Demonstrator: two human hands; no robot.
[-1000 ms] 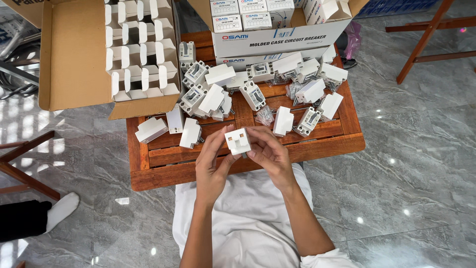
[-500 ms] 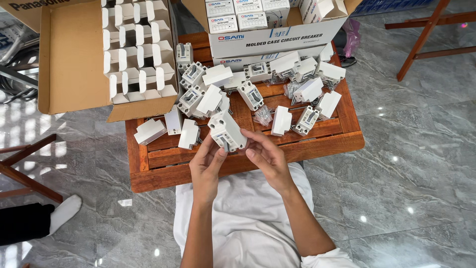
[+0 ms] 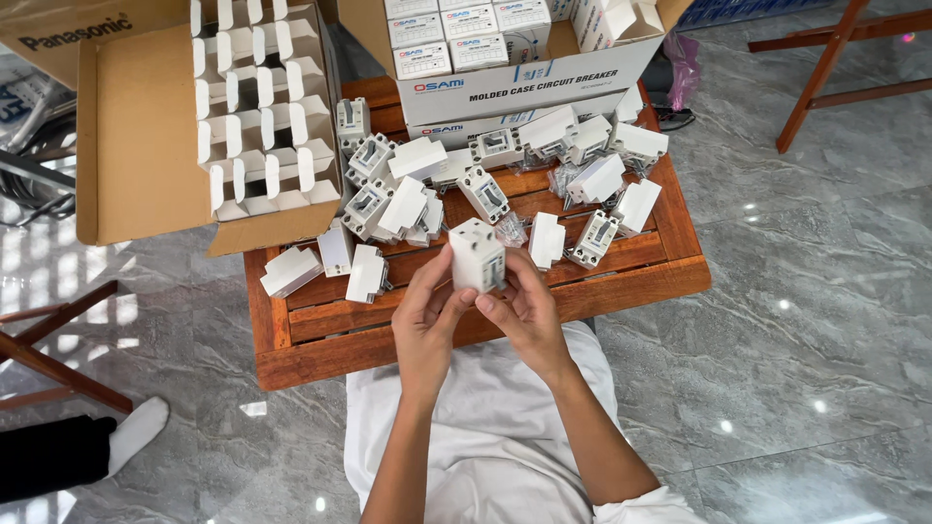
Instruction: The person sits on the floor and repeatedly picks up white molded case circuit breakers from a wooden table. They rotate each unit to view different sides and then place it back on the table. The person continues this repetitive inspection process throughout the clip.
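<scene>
Over a low wooden table [image 3: 466,340], my left hand [image 3: 427,325] and right hand [image 3: 524,315] pinch a white breaker [image 3: 478,254]; a loose grip could drop it

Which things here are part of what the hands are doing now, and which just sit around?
In hand: white breaker, held by left hand and right hand; loose breakers; open carton of small boxes.
Lying about: wooden table; red stool frame; someone's socked foot.

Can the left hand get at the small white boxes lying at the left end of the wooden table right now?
Probably not at once: left hand and right hand both hold a white breaker. The path to the white boxes on the wooden table looks unobstructed.
</scene>
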